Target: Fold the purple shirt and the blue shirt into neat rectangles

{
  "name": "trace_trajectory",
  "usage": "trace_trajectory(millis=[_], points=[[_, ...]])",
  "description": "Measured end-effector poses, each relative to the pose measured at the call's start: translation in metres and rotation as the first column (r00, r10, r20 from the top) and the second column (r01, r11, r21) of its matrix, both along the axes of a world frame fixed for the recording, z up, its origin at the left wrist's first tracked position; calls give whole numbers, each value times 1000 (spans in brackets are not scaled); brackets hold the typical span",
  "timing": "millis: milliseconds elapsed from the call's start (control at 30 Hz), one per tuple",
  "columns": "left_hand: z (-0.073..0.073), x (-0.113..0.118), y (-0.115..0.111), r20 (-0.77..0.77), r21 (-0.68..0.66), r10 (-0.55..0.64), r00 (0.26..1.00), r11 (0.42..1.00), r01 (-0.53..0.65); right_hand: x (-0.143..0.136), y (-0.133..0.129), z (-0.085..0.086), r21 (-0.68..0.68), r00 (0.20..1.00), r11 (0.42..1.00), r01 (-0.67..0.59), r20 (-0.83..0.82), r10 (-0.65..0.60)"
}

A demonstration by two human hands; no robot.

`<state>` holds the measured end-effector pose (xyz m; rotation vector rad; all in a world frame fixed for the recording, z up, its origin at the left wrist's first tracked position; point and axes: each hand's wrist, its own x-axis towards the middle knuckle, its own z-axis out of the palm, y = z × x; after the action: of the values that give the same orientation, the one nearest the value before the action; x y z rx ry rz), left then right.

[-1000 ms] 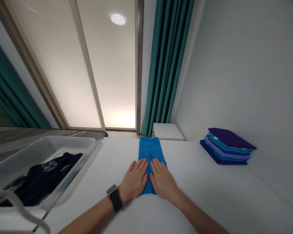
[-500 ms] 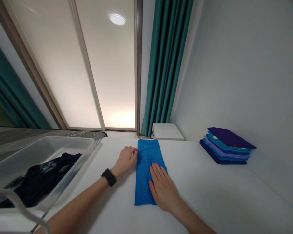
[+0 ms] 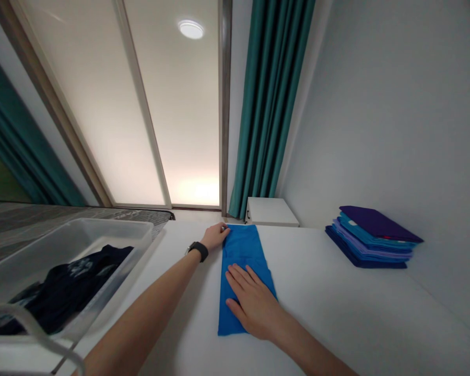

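Note:
A blue piece of folded fabric lies as a long strip on the white table, running away from me. My left hand, with a dark watch on its wrist, is at the strip's far left corner. Its fingers are closed on the edge there, though the fingertips are partly hidden. Flat on the middle of the fabric rests my right hand, fingers stretched out and palm down.
To the right, by the wall, is a stack of folded clothes in purple and blues. A clear plastic bin on the left holds dark clothing. A pale curved handle crosses the lower left. Beyond the table stands a white cabinet.
My left hand has moved forward along the fabric's left edge to its far corner and closed there. My right hand has slid slightly left, still flat on the fabric.

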<state>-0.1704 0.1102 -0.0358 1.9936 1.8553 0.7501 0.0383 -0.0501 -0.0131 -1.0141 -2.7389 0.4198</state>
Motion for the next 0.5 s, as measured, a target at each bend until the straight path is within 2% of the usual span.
trace_trajectory(millis=[133, 300, 500], points=[[0, 1, -2, 45, 31, -48, 998, 998, 46, -6, 5, 0, -27, 1000, 999, -30, -1, 30], [3, 1, 3, 144, 64, -117, 983, 992, 109, -8, 3, -3, 11, 1000, 1000, -19, -4, 19], [-1, 5, 17, 205, 68, -110, 973, 993, 98, -6, 1, 0, -10, 1000, 1000, -25, -3, 25]])
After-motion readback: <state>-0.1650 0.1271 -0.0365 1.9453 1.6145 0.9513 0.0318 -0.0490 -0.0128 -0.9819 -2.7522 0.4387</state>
